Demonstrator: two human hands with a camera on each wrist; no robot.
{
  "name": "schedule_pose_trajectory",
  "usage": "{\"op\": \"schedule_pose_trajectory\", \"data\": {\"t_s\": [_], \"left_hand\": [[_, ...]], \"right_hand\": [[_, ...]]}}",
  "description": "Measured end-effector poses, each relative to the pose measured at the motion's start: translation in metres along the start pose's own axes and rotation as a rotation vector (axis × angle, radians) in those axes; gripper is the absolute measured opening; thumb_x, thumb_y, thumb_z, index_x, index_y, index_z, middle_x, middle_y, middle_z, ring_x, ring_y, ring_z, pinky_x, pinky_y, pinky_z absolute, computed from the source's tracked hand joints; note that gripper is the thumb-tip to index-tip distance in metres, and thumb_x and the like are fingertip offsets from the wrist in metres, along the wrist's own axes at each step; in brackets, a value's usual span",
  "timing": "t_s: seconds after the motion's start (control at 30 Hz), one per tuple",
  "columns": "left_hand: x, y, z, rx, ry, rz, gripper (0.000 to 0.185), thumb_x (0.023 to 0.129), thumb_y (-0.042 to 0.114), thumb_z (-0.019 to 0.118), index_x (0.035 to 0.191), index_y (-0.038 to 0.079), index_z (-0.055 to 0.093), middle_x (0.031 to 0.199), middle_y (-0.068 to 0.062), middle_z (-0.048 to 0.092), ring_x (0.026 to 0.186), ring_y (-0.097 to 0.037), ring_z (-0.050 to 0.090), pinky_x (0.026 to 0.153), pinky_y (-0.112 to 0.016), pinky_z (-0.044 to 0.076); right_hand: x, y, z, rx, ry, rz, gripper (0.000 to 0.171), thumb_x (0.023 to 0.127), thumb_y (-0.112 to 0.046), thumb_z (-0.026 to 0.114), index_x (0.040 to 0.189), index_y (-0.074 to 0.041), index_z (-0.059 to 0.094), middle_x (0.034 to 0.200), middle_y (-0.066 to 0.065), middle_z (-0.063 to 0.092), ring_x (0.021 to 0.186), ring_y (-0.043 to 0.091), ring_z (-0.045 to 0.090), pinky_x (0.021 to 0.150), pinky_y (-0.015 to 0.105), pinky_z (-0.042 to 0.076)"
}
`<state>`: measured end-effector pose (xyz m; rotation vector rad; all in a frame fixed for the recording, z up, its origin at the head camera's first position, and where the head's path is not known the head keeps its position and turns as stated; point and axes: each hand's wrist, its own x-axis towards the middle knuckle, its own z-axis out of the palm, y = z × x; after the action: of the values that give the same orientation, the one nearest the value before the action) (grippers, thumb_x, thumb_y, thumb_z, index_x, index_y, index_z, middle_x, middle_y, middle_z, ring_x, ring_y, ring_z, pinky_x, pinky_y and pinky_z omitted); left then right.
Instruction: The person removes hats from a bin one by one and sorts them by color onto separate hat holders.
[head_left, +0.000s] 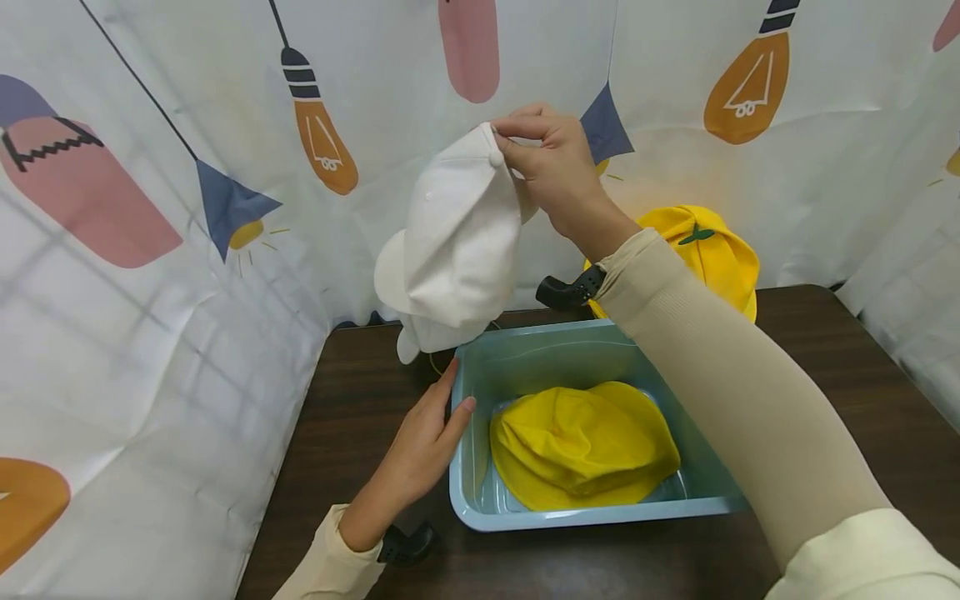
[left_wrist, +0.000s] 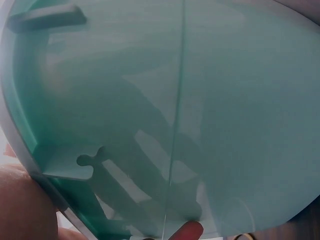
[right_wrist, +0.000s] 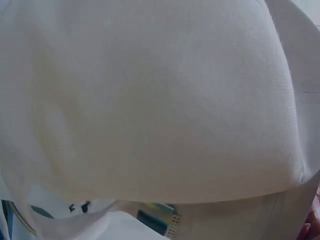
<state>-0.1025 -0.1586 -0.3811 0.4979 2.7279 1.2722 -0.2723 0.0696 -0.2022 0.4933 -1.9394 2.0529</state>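
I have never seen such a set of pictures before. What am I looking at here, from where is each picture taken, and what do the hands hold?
These are three cameras worn by one person: one on the head, one on each wrist.

The head view looks down on a dark wooden table. On it stands a light blue plastic bin with a yellow hat lying inside. A second yellow hat sits behind the bin. A printed cloth with lamp drawings hangs around the table.

The right hand is raised and pinches a white cap by its top, so the cap hangs above the bin's back corner. The left hand rests against the bin's left wall.

The left wrist view shows only that bin wall, very close. The right wrist view is almost filled by the white cap's fabric.
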Motion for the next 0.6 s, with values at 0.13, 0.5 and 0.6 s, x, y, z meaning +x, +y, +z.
{"op": "schedule_pose_trajectory", "data": {"t_s": [0.13, 0.5, 0.6], "left_hand": [[0.000, -0.001, 0.000, 0.002, 0.001, 0.009, 0.067, 0.109, 0.038, 0.047, 0.164, 0.011, 0.019, 0.167, -0.011, 0.028, 0.152, -0.028, 0.033, 0.121, -0.053, 0.033], [-0.001, -0.001, 0.001, 0.000, 0.004, 0.007, 0.067, 0.109, 0.037, 0.048, 0.164, 0.013, 0.019, 0.166, -0.013, 0.031, 0.149, -0.029, 0.038, 0.119, -0.054, 0.035], [-0.001, -0.001, 0.001, -0.006, 0.004, 0.002, 0.067, 0.109, 0.037, 0.048, 0.164, 0.014, 0.019, 0.165, -0.013, 0.032, 0.148, -0.029, 0.039, 0.119, -0.054, 0.036]], "right_hand": [[0.004, 0.012, 0.012, -0.084, 0.002, -0.034, 0.021, 0.093, -0.008, 0.075, 0.112, -0.001, 0.078, 0.100, -0.004, 0.055, 0.106, 0.009, 0.052, 0.092, 0.023, 0.047], [0.010, 0.038, 0.034, -0.225, -0.008, -0.026, 0.017, 0.092, -0.017, 0.077, 0.106, -0.008, 0.082, 0.105, -0.008, 0.051, 0.093, 0.014, 0.059, 0.084, 0.024, 0.051], [0.011, 0.043, 0.037, -0.253, -0.015, -0.021, 0.017, 0.093, -0.018, 0.077, 0.106, -0.009, 0.082, 0.106, -0.009, 0.049, 0.092, 0.014, 0.059, 0.083, 0.024, 0.051]]}}
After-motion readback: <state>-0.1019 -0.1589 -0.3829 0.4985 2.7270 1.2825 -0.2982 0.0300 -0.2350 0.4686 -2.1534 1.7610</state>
